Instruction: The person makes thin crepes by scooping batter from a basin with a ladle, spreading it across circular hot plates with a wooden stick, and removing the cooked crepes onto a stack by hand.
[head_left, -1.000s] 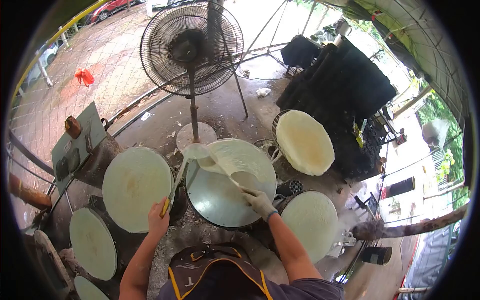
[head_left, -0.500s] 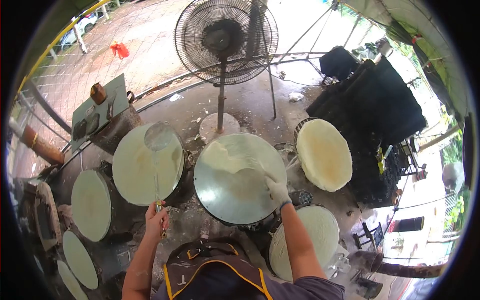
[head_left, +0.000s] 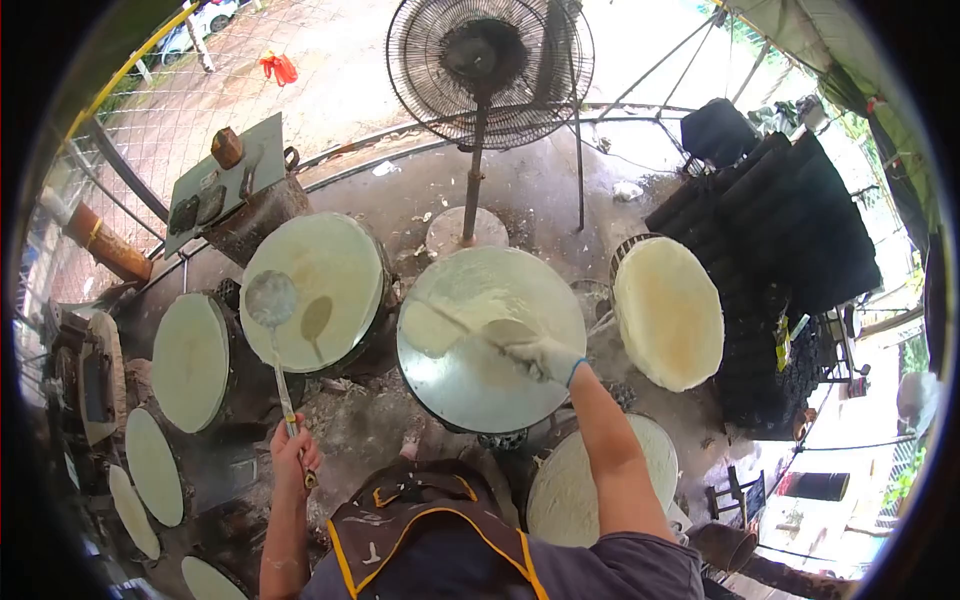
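Note:
My left hand (head_left: pixel 294 458) is closed round the handle of a long ladle (head_left: pixel 270 298), whose round bowl hangs over the pale coated griddle on the left (head_left: pixel 330 265). In the middle lies a round griddle (head_left: pixel 490 395), bare and shiny at the front, with wet pale batter (head_left: pixel 480 280) over its back part. My right hand (head_left: pixel 545 358), in a light glove, holds a spreading tool (head_left: pixel 445 318) low over this griddle. The hand hides part of the tool's grip.
Behind the middle griddle stands a large fan (head_left: pixel 480 75). A basket with a pale round sheet (head_left: pixel 668 315) is at right, beside a black corrugated stack (head_left: pixel 780 220). Another coated griddle (head_left: pixel 570 490) lies under my right forearm. Several pale rounds (head_left: pixel 190 362) line the left.
The view has shifted. The ladle has moved from the middle griddle to over the left one. My right hand has moved inward across the middle griddle with the spreading tool.

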